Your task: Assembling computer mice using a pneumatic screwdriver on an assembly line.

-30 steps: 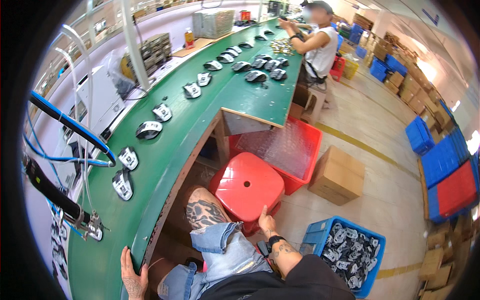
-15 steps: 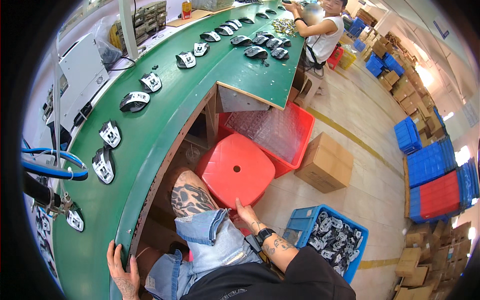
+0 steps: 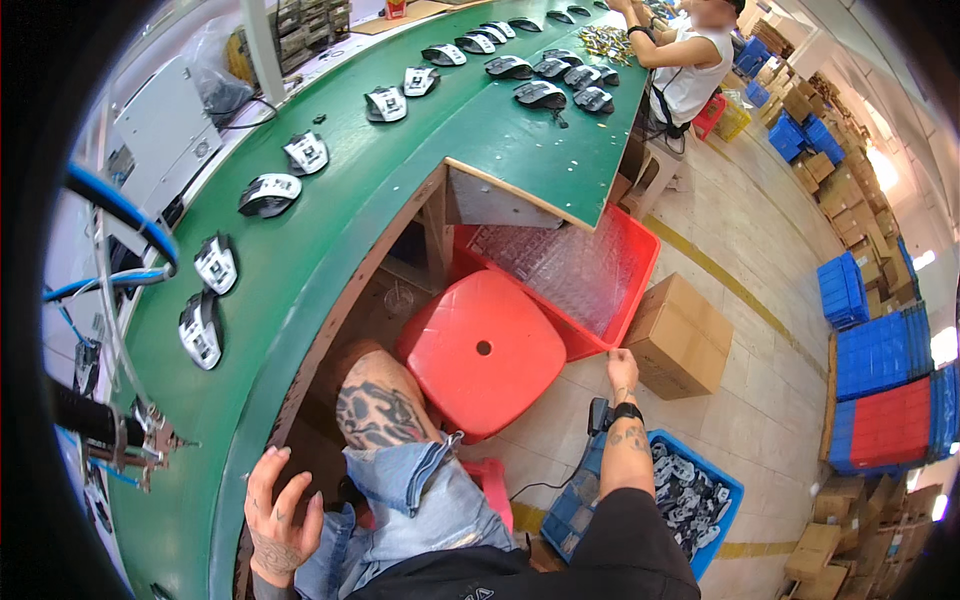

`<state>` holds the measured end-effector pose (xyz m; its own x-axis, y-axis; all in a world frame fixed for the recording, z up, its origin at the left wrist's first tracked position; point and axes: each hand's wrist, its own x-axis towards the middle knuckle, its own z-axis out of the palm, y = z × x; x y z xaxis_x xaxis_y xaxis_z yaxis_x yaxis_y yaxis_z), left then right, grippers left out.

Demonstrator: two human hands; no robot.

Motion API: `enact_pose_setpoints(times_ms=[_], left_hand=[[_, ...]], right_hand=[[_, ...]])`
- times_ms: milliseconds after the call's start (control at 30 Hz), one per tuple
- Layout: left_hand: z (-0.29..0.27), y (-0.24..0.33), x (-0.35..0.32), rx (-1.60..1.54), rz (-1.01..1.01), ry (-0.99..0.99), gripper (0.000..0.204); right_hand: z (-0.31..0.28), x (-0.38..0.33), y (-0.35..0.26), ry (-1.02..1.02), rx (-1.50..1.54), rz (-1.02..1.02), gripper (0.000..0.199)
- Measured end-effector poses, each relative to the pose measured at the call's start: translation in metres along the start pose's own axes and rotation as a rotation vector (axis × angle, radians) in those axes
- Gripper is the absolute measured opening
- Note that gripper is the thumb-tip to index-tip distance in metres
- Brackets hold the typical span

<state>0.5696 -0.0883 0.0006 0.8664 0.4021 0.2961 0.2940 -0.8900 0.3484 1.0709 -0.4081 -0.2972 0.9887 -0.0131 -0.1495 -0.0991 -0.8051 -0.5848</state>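
While the right hand (image 3: 622, 368) pinches the corner of the red crate (image 3: 640, 262) under the green bench (image 3: 330, 215), the left hand (image 3: 278, 512) rests open-fingered on that bench's edge, above tan tiled floor (image 3: 760, 330).

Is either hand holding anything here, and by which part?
Right hand is at the near corner rim of the red crate, touching or gripping it; a firm hold cannot be told. Left hand rests on the green table's edge, holding nothing.

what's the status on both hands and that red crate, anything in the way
Left hand open, resting on the green bench edge. Right hand at the red crate rim, grip unclear. Red stool and cardboard box crowd the crate.
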Motion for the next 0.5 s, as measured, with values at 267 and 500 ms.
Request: enact_pose_setpoints(times_ms=[267,500], left_hand=[[0.059,0.002,0.133,0.397,-0.123,-0.115,0.074],[0.108,-0.015,0.192,0.564,-0.067,-0.036,0.058]], right_hand=[[0.073,0.047,-0.003,-0.083,-0.502,-0.222,0.052],[0.094,0.073,0.032,-0.146,-0.844,-0.420,0.054]])
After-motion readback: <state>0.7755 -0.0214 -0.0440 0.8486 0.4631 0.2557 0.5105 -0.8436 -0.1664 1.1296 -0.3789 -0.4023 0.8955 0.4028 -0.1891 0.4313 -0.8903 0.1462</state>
